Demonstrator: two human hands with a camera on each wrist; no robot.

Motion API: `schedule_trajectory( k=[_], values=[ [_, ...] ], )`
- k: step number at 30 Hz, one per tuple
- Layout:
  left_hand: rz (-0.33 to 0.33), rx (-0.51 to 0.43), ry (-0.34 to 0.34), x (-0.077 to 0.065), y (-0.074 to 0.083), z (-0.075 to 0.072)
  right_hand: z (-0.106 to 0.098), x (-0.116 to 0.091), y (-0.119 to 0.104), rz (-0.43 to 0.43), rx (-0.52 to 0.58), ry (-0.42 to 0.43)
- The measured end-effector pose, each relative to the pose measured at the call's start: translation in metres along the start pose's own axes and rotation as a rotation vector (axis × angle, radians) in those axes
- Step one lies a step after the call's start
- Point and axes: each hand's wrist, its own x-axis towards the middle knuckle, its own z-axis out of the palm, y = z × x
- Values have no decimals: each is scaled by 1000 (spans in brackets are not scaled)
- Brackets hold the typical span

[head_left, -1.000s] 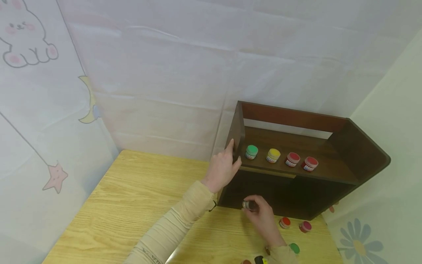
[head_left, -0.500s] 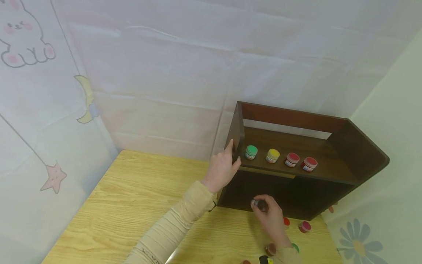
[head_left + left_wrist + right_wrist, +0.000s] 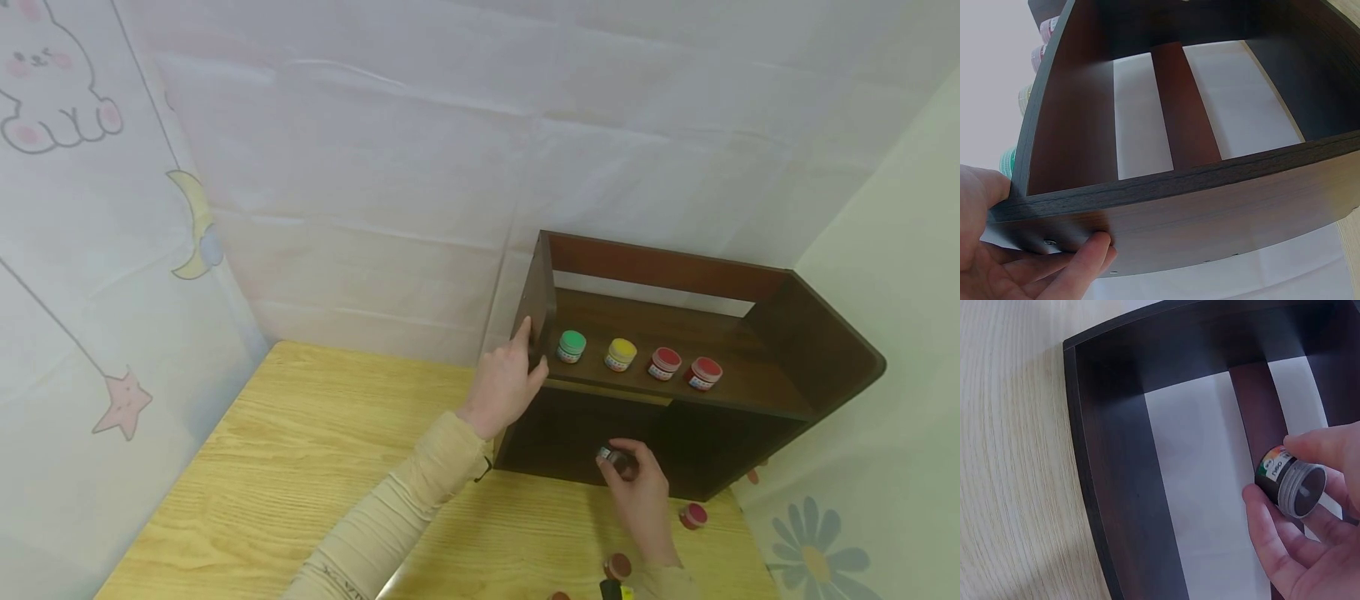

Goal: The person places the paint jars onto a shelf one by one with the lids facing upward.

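My right hand (image 3: 641,496) pinches a small dark paint jar (image 3: 1288,481) with a clear lid between thumb and fingers. The jar is tilted in front of the open lower compartment of a dark brown wooden shelf (image 3: 780,396). At the shelf's left side, my left hand (image 3: 501,387) grips the upright panel; in the left wrist view its fingers (image 3: 1088,265) lie along the outer face and the thumb is at the corner. On the upper board stand a green jar (image 3: 572,347), a yellow jar (image 3: 621,354) and two red jars (image 3: 664,363).
The shelf stands on a wood-grain table (image 3: 315,467) against a cloth-covered wall. A magenta jar (image 3: 693,516) and a brownish-red jar (image 3: 617,567) are on the table at the right. A black-and-yellow object (image 3: 615,590) is cut off at the bottom edge.
My right hand has moved rightward along the shelf front with the dark paint jar, now covering the red-lidded and green-lidded jars on the table. My left hand has kept its place.
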Motion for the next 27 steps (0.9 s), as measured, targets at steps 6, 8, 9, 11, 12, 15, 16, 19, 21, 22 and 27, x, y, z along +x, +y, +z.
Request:
schedule_trajectory(
  k=[6,8,9,11,12,15,16,19,21,22,27],
  values=[
    [4,0,1,0,0,1,-8,2,-1,96,7,-7],
    [6,-2,1,0,-1,1,-10,2,-1,97,6,14],
    [5,-4,1,0,-1,0,-11,2,0,94,7,26],
    [5,-5,2,0,-1,1,-13,3,2,88,4,55],
    [5,-5,2,0,-1,0,-14,4,2,84,6,70],
    [5,-7,2,-1,-1,1,-18,4,2,85,22,107],
    [6,-8,3,-1,-1,1,-19,4,2,97,34,116],
    [6,-15,4,-1,-1,1,-24,5,1,128,74,128],
    [8,-15,4,-1,-1,1,-27,6,1,141,92,146],
    [8,-13,3,-1,-1,0,-29,6,1,138,100,157],
    [18,3,8,-1,-1,1,-33,10,4,88,145,231]
  ],
)
